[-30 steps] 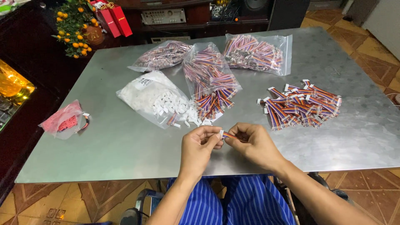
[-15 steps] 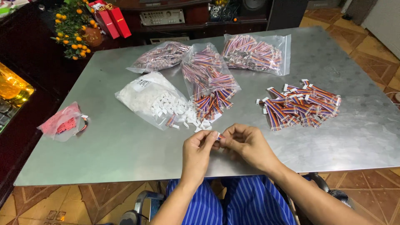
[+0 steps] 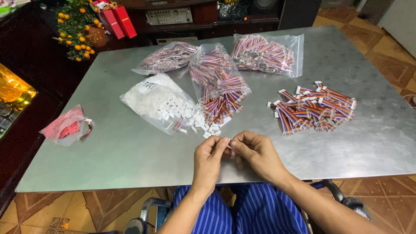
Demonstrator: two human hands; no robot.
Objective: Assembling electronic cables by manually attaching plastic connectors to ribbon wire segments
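Steel-grey table (image 3: 130, 160) at lower centre: the left hand (image 3: 209, 161) and right hand (image 3: 258, 154) have stayed fingertip to fingertip since the earlier frame, barely shifted, both pinching what looks like a small white connector piece (image 3: 227, 142). Loose white connectors (image 3: 203, 125) lie just above them.

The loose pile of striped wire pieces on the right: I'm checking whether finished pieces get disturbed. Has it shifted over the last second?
No. The loose pile of wire pieces lies in the same spot, right of the open bag of wires, on the metal table.
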